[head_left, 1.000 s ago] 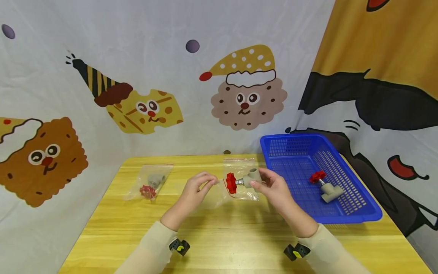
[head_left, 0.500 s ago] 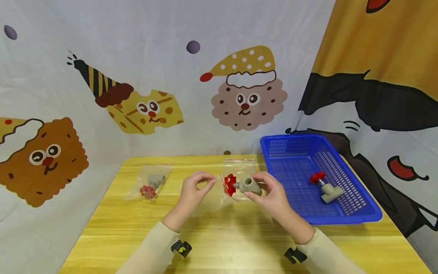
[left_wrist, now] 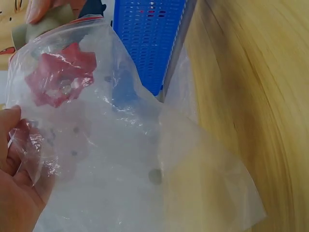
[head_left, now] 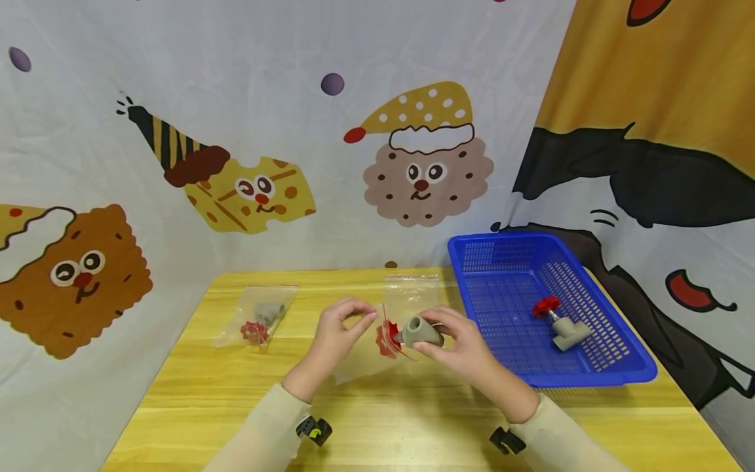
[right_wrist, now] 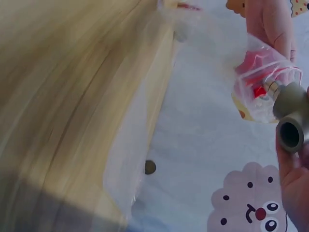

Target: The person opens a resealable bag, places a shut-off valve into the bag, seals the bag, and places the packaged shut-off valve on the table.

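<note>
My left hand point(head_left: 342, 331) pinches the edge of a clear zip bag point(left_wrist: 120, 159) near its red-lined mouth. In my right hand point(head_left: 457, 337) is a grey pipe valve point(head_left: 422, 333), gripped by its tee-shaped body. The valve's red handwheel point(left_wrist: 63, 75) sits inside the bag's mouth, seen through the plastic in the left wrist view. Its grey body stays outside, with a round open end facing the camera in the right wrist view. The bag hangs below my hands, over the table.
A blue basket point(head_left: 501, 314) on the right holds another valve point(head_left: 566, 331) with a red wheel. Another clear bag point(head_left: 238, 314) with a valve inside lies at the left of the wooden table point(head_left: 377, 419). A flat clear bag point(head_left: 409, 288) lies behind my hands.
My right hand has moved the valve left and slightly down, so its red handwheel has gone into the bag's mouth. The valve's body has turned. My left hand has kept its pinch.
</note>
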The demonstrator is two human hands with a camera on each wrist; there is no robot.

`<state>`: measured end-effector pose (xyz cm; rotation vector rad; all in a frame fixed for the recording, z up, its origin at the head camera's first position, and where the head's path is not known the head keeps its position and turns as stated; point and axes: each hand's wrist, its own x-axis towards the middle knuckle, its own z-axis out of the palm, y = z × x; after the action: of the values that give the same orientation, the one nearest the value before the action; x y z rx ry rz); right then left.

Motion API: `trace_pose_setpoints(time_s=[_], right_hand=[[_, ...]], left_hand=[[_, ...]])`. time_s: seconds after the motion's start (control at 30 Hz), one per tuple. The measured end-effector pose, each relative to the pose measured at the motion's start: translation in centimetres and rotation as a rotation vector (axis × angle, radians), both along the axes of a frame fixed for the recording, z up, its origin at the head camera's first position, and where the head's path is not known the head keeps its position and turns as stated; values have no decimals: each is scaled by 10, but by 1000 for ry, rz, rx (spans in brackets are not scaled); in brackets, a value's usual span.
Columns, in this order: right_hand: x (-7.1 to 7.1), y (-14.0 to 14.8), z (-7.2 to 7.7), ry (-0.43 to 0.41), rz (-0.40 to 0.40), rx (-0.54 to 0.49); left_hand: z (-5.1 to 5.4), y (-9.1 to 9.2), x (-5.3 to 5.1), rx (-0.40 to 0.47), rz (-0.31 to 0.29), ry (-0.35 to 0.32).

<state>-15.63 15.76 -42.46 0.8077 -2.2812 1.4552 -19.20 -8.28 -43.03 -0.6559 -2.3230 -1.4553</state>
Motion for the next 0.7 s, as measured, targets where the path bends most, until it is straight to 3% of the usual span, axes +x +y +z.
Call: trace_pose_setpoints(time_s=[0.17,0.27,0.33,0.53,0.7], right_hand=[[-1,-5,5,-198,-80,-79],[-1,-8,8,-274,-110,-99],[-1,-10,8,-295,-112,-96],[2,-16,10,-252,-85,-31],[4,-20,13,-311,-125,-4]], left_hand=[[0,2,1,-12,-14,-10],[1,3,2,5,-29,-23],[2,4,3,13,-37,-35],[3,7,4,28,-37,-18],[5,8,5,27,-42,3]])
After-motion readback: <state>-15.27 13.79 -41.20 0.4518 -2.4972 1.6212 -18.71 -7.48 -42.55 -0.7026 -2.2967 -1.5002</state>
